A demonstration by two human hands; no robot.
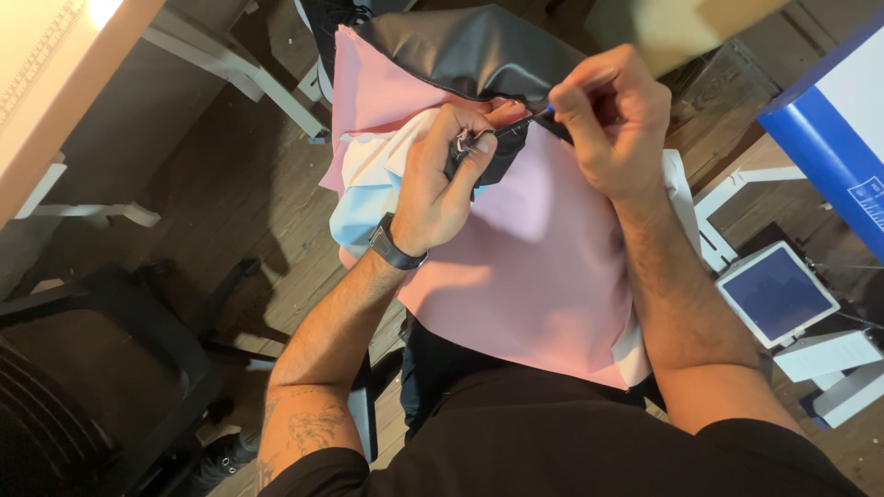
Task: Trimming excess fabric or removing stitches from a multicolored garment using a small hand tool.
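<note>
At nine o'clock a black office chair (101,368) is standing on the wooden floor (230,193), well apart from the work. Moving rightward, the left hand (442,179), with a dark wristwatch (394,247) at its wrist, is clenching a bunched edge of black fabric (502,152) between thumb and curled fingers, with something small and pale showing at the pinch (too small to identify). The pink fabric (534,267) is lying across the lap at centre, with a pale blue layer (354,216) showing at its nine o'clock edge. The right hand (612,120) is pinching a small blue-tipped tool (550,109) and holding its tip at the black edge. That seam edge is running from roughly eight o'clock to two o'clock between the two hands, lying at nine o'clock from the right hand; both hands are touching it, the left gripping it more fully. At three o'clock a white-framed device with a blue screen (778,293) is sitting apart.
</note>
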